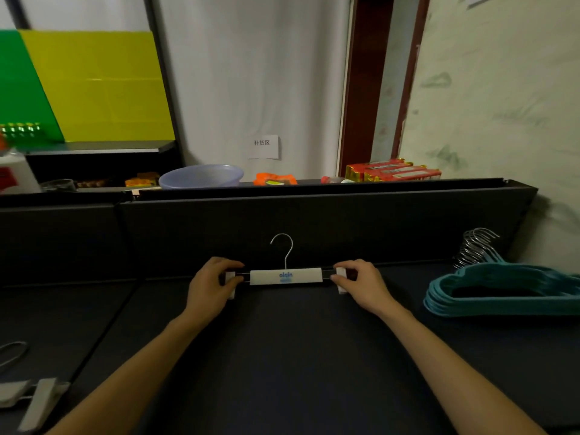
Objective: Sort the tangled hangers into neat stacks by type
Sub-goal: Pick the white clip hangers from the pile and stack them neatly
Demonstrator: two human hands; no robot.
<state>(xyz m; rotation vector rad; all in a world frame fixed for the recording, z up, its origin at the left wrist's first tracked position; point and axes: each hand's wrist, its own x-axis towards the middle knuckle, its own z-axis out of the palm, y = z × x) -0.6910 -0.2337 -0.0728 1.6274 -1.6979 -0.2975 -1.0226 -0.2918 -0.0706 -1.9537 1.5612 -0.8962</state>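
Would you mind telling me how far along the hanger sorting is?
Done: the teal hangers sit stacked at right. In hand: the left hand and right hand each pinch an end clip of a white clip hanger. Left: other clip hangers lying at lower left.

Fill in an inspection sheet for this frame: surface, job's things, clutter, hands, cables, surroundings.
Surface: dark table, low dark partition behind.
Job's things: white clip hanger held level; teal hangers stacked at right; grey clip hanger at lower left.
Clutter: nothing seen on the table.
Hands: left hand and right hand each pinch an end clip.
Cables: nothing seen.
Surroundings: blue basin, red boxes, paper sign beyond the partition.
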